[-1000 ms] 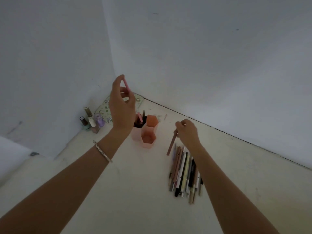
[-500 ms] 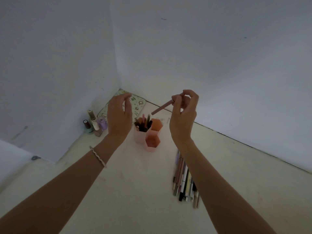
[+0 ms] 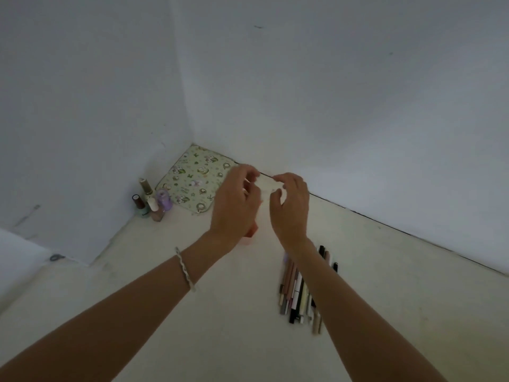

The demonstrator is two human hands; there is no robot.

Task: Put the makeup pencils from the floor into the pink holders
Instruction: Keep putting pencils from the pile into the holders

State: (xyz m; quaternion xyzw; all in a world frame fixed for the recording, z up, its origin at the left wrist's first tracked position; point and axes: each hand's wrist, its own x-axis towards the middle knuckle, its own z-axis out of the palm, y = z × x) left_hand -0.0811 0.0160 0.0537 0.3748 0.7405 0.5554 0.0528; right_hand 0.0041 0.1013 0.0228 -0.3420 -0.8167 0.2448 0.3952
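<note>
The pink holders (image 3: 251, 234) are almost wholly hidden behind my left hand (image 3: 234, 206); only a pink sliver shows below its palm. My right hand (image 3: 290, 206) hovers just right of the left one, above the same spot. Fingers of both hands are curled and apart, and no pencil shows in either. A pile of makeup pencils (image 3: 298, 295) in brown, black, white and cream lies on the floor, partly under my right forearm.
Several nail polish bottles (image 3: 150, 201) stand by the left wall. A green patterned pouch (image 3: 194, 180) lies flat in the corner behind the hands. White walls close in on the left and at the back.
My right hand carried a brown pencil from the pile up over the holders, and the pencil is no longer visible in it. My left hand let go of a pink pencil and now covers the holders.
</note>
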